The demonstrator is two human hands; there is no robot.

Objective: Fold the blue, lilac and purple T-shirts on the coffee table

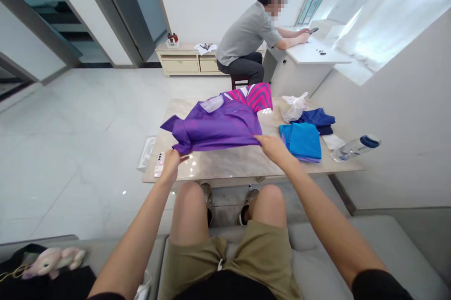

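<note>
A purple short-sleeved shirt [225, 123] with a pink zigzag-patterned sleeve is stretched between my two hands over the low table [225, 166]. My left hand [172, 161] is closed on its near left corner. Opposite it, my right hand [271, 146] pinches the near right edge. The cloth between them hangs taut along its near edge, while the collar and the patterned sleeve lie toward the far side. Just right of my right hand rests a folded bright blue garment [305, 140] on the table. Beside my left hand is a pink phone [159, 164].
Dark blue folded clothes [317, 119], a white plastic bag [294, 107] and a clear water bottle [354, 148] stand at the table's right. A white box [146, 152] is by its left edge. Beyond, a seated person [243, 32] leans on a white desk [313, 53].
</note>
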